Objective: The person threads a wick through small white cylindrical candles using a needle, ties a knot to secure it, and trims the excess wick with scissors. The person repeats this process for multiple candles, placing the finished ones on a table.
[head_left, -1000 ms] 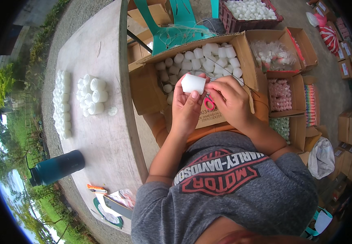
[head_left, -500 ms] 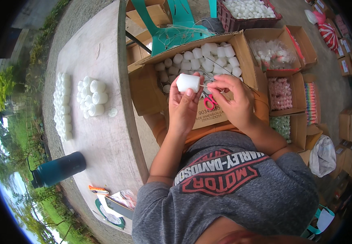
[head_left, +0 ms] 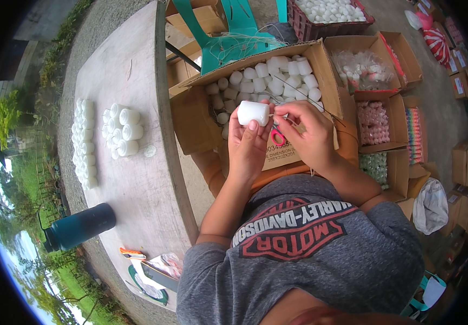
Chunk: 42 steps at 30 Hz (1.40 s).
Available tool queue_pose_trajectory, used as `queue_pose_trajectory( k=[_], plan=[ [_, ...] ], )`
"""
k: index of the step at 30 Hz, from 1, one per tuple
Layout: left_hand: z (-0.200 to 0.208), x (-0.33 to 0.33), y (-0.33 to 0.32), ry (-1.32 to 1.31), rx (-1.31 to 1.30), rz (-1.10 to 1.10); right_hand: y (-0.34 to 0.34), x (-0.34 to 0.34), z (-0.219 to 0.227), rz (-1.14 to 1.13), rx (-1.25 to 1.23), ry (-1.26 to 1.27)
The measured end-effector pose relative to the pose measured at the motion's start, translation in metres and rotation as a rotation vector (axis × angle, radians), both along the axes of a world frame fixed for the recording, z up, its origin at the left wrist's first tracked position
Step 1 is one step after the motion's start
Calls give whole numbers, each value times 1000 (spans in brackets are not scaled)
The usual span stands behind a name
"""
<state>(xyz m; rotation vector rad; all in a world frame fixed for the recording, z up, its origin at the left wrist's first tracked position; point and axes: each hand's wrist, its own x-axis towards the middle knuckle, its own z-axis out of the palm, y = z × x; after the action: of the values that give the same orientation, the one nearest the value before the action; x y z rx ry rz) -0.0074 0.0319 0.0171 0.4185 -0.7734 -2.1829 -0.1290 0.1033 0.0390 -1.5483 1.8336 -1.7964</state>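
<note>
My left hand [head_left: 248, 142] holds a short white candle [head_left: 253, 113] on its side, fingers behind it and thumb against its lower edge. At the candle's right end, the fingertips of my right hand [head_left: 311, 136] pinch a thin pale wick [head_left: 272, 115]. Just below the hands, scissors with pink handles [head_left: 278, 136] lie on the cardboard box [head_left: 323, 65] in front of me. Many more white candles [head_left: 266, 76] fill that box, with a few long thin rods [head_left: 293, 86] across them. My fingers partly hide the wick.
On the grey table [head_left: 152, 108] at left stand grouped white candles [head_left: 123, 130], a dark teal bottle [head_left: 79, 226] and an orange cutter [head_left: 132, 253]. A teal chair [head_left: 239, 32] with loose strings is beyond the box. Boxes of coloured goods [head_left: 373, 122] and a crate [head_left: 320, 32] stand right.
Both hands and the candle have shifted slightly right and down. My right fingers are now closer to the candle's end, and less wick shows between them.
</note>
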Motion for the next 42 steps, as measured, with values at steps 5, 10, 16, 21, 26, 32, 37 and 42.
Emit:
queue_pose_trajectory(
  k=[5,10,16,21,26,32,37,42],
  plan=[
    [2,0,0,-2,-3,-29,-1,-1,-5,-50,-48,176],
    [1,0,0,-7,-71,-27,-1,-5,1,-32,-60,245],
    [-1,0,0,-69,-213,-3,0,-6,2,-27,-54,303],
    [-3,-1,0,-80,-208,38,2,-8,-4,24,118,155],
    [0,0,-3,-44,-31,34,1,-3,-4,40,58,-92],
    [0,0,-3,-67,-75,11,1,-10,-8,-30,-10,183],
    [1,0,-3,-53,-83,1,0,-12,-5,-38,-21,207],
    [1,0,-3,-53,-64,5,-2,-12,-3,-30,-22,213]
  ],
)
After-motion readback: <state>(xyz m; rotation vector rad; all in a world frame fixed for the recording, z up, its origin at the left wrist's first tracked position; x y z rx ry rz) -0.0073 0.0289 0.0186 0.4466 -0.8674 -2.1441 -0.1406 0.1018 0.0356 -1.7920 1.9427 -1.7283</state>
